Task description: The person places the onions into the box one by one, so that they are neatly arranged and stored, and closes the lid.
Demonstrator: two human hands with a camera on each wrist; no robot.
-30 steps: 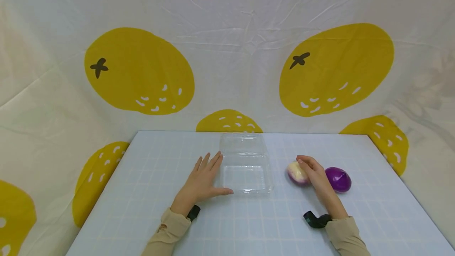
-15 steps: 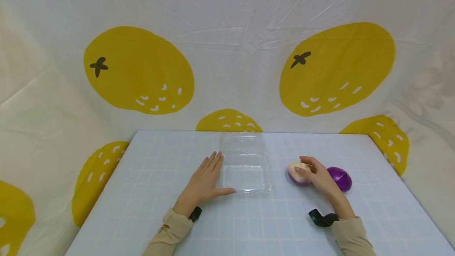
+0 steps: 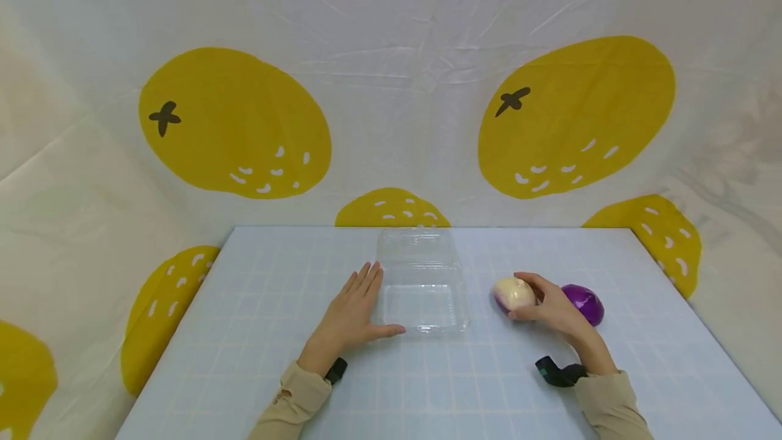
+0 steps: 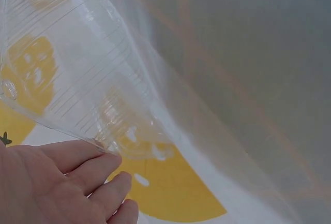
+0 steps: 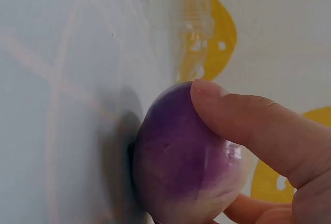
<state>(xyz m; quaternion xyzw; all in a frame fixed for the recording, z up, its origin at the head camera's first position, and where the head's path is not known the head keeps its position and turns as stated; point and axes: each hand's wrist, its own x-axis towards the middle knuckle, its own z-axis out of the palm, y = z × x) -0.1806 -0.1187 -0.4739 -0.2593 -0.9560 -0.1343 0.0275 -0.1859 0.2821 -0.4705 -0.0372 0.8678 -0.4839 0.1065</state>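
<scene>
A clear plastic clamshell box lies unfolded on the table, its lid toward the back wall. My left hand lies along the box's left side with fingers straight and thumb spread at the near left corner. In the left wrist view, the fingertips meet the box's clear rim. To the right, my right hand grips a purple-and-cream turnip, thumb on the near side and fingers on the far side. The right wrist view shows the thumb pressed on the purple part of the turnip.
Just behind the right hand, a glossy, deep purple, rounded object sits on the pale checked table. A white cloth printed with yellow fruit hangs behind and at both sides.
My right hand has shifted slightly right and its thumb has come down to the turnip's near side, so the hand now grasps it. The left hand has hardly moved; its fingers drew together.
</scene>
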